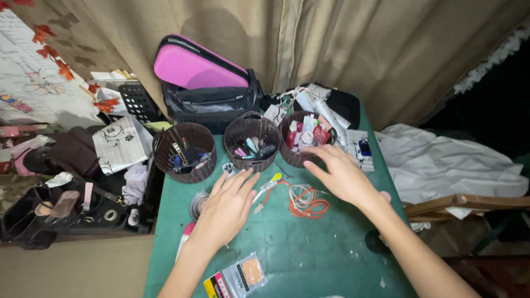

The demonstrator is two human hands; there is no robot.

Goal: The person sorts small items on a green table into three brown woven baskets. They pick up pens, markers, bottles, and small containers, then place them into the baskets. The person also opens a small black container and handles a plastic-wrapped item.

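Woven round baskets [252, 142] stand before both open hands: left [225, 208], right [343, 175].

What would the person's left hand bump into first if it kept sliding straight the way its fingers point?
Most likely the middle basket. The left hand lies flat on the green table, fingers aimed up and slightly right toward that basket's base. A small round thing by the fingertips may come first; depth is unclear.

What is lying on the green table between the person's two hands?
In the head view, between the left hand and right hand lie an orange-and-white coiled cable and a small yellow-tipped tool.
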